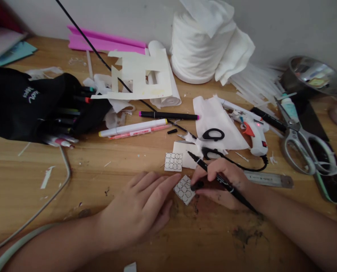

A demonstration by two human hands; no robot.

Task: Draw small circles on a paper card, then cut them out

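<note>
- Lower centre: the desk (86,181) bears dark stains (246,234); its near edge is not shown. The chief room for moving spans lower centre and left centre, among scraps.
- Centre: the left hand (142,200) lies with fingers extended, grasping nothing, its index fingertip at the tile (184,190); whether it presses cannot be told.
- Right of centre: the right hand (228,173), apart from the left, holds the pen (227,186) across its fingers and pinches a small black piece (197,185) at the tile's right corner. Light pressure could let the tile pivot; a fingertip on wet ink could smear its circles.
- Just above: a second tile (173,161) lies beside a card (188,160). The pen's tip overhangs the card; a dip of the wrist could mark it.
- Right: the ruler (270,179), scissors (214,134) and glue gun (255,132) limit travel. The gun's lamp glows, so its nozzle may be hot; a snagged cord could drag it.
- Top: a tissue roll (199,45) and the wall (284,26) close the far side.
</note>
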